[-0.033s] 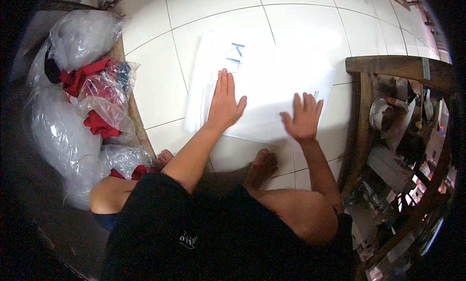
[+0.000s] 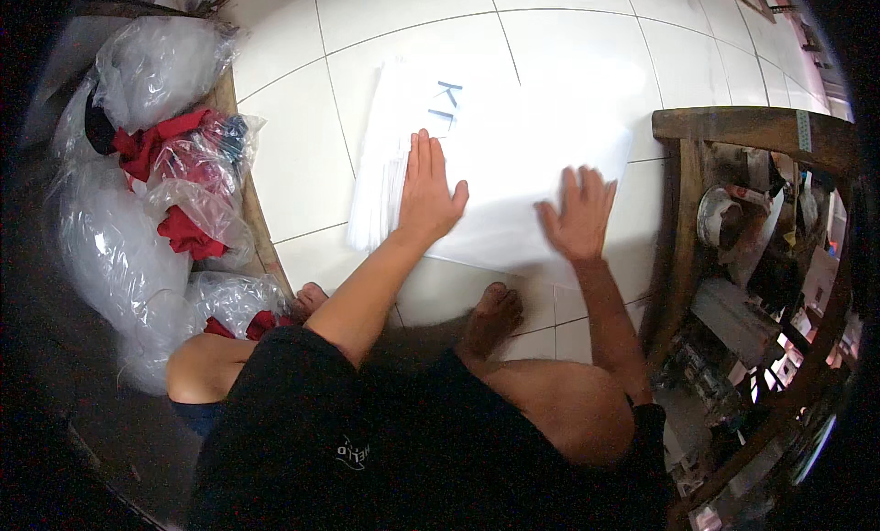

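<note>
On the tiled floor lies a pile of thin, glossy white sheets or flat bags [image 2: 504, 210], with dark letters printed near its far left. Glare washes out much of its far side. Along the left edge, layered folds [image 2: 380, 187] show many thicknesses. My left hand [image 2: 431, 196] rests flat on the left part of the pile, fingers together and pointing away, thumb out. Over the right part, my right hand [image 2: 579, 221] is spread with its fingers apart, slightly blurred. Whether its palm presses the top sheet I cannot tell. Neither hand grips anything.
To the left, clear plastic bags [image 2: 128, 256] holding red cloth [image 2: 191, 233] lie along a wooden edge [image 2: 268, 247]. A dark wooden frame [image 2: 752, 126] stands at the right, with cluttered metal parts inside. My bare foot [image 2: 495, 311] is just below the pile.
My right hand has shifted slightly up and to the right across the sheet, covering a small printed mark. The left hand stays almost in place.
</note>
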The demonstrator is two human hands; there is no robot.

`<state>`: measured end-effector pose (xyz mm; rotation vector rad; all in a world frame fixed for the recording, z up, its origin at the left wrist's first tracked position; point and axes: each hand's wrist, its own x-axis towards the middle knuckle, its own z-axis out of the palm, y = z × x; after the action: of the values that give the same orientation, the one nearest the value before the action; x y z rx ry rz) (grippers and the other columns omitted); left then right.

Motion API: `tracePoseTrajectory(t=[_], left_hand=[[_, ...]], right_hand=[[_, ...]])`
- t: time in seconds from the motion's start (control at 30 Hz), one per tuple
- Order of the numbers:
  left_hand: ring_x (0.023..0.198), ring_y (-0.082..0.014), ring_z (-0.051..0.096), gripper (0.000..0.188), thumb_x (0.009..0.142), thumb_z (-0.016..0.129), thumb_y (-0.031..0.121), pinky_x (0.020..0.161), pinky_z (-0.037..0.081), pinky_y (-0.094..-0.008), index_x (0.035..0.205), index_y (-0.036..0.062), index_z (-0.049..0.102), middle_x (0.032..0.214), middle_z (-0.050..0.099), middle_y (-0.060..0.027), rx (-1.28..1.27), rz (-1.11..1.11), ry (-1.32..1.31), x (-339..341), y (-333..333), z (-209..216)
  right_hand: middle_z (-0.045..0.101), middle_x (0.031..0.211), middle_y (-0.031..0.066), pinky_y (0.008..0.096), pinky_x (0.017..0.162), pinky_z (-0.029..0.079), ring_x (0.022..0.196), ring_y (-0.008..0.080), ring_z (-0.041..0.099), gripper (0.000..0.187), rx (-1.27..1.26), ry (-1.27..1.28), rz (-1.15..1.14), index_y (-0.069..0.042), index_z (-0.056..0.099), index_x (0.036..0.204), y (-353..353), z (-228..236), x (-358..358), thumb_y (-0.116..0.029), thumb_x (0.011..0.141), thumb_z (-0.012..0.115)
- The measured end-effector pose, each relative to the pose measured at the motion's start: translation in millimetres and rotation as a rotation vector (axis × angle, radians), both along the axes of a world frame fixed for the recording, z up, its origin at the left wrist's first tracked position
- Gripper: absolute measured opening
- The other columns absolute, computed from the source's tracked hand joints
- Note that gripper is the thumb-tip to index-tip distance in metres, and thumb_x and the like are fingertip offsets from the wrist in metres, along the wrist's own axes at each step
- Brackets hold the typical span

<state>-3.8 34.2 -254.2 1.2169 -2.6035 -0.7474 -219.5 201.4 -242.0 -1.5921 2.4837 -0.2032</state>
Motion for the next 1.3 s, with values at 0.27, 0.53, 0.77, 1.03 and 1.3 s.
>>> tracePoseTrajectory(t=[0.27, 0.53, 0.77, 1.03, 1.3], left_hand=[[0.143, -0.0478, 0.023, 0.068, 0.091, 0.058, 0.03, 0.118, 0.018, -0.0541, 0.136, -0.0172, 0.037, 0.148, 0.029, -0.0362, -0.013, -0.291, 0.281, -135.4, 6.9, 7.9], [0.148, -0.0378, 0.017, 0.083, 0.091, 0.061, 0.037, 0.121, 0.012, -0.0488, 0.148, -0.01, 0.023, 0.157, 0.022, -0.0266, -0.061, -0.001, -0.109, -78.7, -49.9, -17.5], [0.143, -0.0413, 0.024, 0.065, 0.092, 0.059, 0.027, 0.118, 0.02, -0.0492, 0.141, -0.0086, 0.035, 0.15, 0.031, -0.0301, -0.167, -0.018, -0.059, -53.2, -73.3, -6.0], [0.087, -0.0305, 0.053, 0.041, 0.087, 0.068, 0.031, 0.078, 0.043, -0.0422, 0.103, -0.0032, 0.052, 0.095, 0.054, -0.0167, 0.711, 0.829, 0.107, 38.1, 117.5, 52.6], [0.09, -0.0261, 0.056, 0.064, 0.084, 0.068, 0.039, 0.073, 0.049, -0.0447, 0.123, -0.0023, 0.037, 0.11, 0.053, -0.0192, 1.079, 1.581, 0.036, -13.5, 110.7, -28.1]], right_hand=[[0.024, 0.155, 0.0286, 0.0594, 0.118, 0.011, 0.146, 0.0449, 0.017, 0.077, 0.076, 0.143, 0.136, -0.001, 0.033, 0.148, -55.5, -19.4, -60.4, -0.05, 0.093, 0.053], [0.023, 0.155, 0.0281, 0.0625, 0.116, 0.013, 0.145, 0.0454, 0.018, 0.085, 0.047, 0.048, 0.132, 0.0, 0.033, 0.148, -61.4, -13.8, -57.9, -0.053, 0.088, 0.062], [0.033, 0.148, 0.03, 0.0623, 0.113, 0.02, 0.14, 0.0457, 0.029, 0.075, 0.035, 0.093, 0.139, 0.001, 0.041, 0.142, -70.1, 0.5, -61.5, -0.045, 0.088, 0.065], [0.053, 0.128, 0.0201, 0.0485, 0.1, 0.043, 0.122, 0.0348, 0.05, 0.057, 0.183, -0.126, 0.195, -0.007, 0.052, 0.13, -204.4, 38.2, -18.8, -0.033, 0.084, 0.073], [0.051, 0.125, 0.0172, 0.0499, 0.093, 0.05, 0.118, 0.0366, 0.05, 0.055, 0.332, -0.121, 0.238, -0.008, 0.051, 0.126, -230.1, 23.8, -18.5, -0.033, 0.082, 0.073]])
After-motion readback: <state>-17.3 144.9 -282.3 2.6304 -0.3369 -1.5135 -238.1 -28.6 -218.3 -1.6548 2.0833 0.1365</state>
